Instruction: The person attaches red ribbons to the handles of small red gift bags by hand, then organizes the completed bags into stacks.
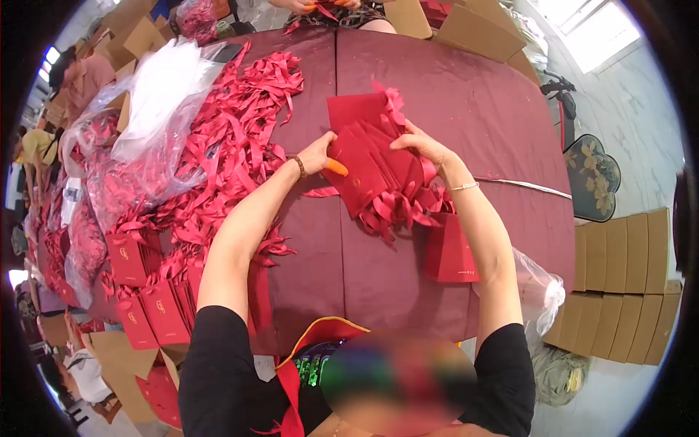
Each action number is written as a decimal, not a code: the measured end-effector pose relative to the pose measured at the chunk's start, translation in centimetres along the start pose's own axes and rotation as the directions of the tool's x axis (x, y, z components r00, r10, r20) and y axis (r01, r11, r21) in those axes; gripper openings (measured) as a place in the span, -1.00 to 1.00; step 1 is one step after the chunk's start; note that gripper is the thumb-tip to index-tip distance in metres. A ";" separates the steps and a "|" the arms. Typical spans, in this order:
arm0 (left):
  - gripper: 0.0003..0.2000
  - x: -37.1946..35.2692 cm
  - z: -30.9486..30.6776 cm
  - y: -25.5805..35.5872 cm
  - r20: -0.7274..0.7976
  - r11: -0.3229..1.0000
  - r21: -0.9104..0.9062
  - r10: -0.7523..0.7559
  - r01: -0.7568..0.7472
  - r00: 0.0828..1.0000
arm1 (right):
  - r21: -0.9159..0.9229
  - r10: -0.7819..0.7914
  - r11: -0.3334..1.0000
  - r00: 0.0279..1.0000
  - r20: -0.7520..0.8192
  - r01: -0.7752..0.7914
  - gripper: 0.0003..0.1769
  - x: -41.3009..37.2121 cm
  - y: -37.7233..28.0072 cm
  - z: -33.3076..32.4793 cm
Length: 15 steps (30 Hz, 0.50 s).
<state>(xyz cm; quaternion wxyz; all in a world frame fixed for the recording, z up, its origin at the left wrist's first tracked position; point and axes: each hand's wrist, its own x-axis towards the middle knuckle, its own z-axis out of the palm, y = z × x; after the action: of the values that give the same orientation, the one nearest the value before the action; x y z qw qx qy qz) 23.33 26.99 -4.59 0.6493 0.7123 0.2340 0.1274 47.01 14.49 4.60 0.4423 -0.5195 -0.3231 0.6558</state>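
Over the table, both of my hands are closed around a bundle of flat red paper gift bags [368, 156] with red ribbon handles bunched at their ends. My left hand [319, 155], with an orange finger cover on it, grips the bundle's left edge. At the upper right edge, my right hand [424, 146] holds it, partly hiding the ribbons. A red gift bag [450, 251] stands beneath my right forearm. To my left, more red gift bags [162, 312] with gold print stand packed together beside a big heap of red ribbons [226, 131].
Dark red cloth covers the round table [502, 131]. Clear plastic bags [171, 95] lie at the left, another [537, 284] at the right edge. Cardboard boxes [619, 284] are stacked at the right. Across the table sits a person [328, 9] holding something red.
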 end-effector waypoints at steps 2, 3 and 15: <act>-0.40 -2.1 0.9 1.1 0.005 0.991 0.136 -0.015 0.015 1.000 | -0.064 0.008 0.998 0.996 0.087 -0.002 -0.14 -2.2 -0.9 2.6; -0.42 -3.5 1.5 1.6 0.018 0.963 0.266 -0.046 0.039 0.999 | -0.012 0.085 0.996 0.996 0.033 -0.085 -0.26 -4.0 -1.4 4.4; -0.28 -14.4 5.0 3.3 -0.014 0.823 0.560 -0.106 0.096 0.994 | -0.892 -0.582 0.445 0.728 -0.361 -0.087 -0.29 -4.8 8.1 4.2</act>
<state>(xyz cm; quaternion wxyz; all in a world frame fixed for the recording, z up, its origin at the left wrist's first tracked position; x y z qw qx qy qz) 13.97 15.31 -0.25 0.4200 0.8589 0.2928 0.0127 41.34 6.99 0.40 0.2962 -0.7956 -0.5174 0.1075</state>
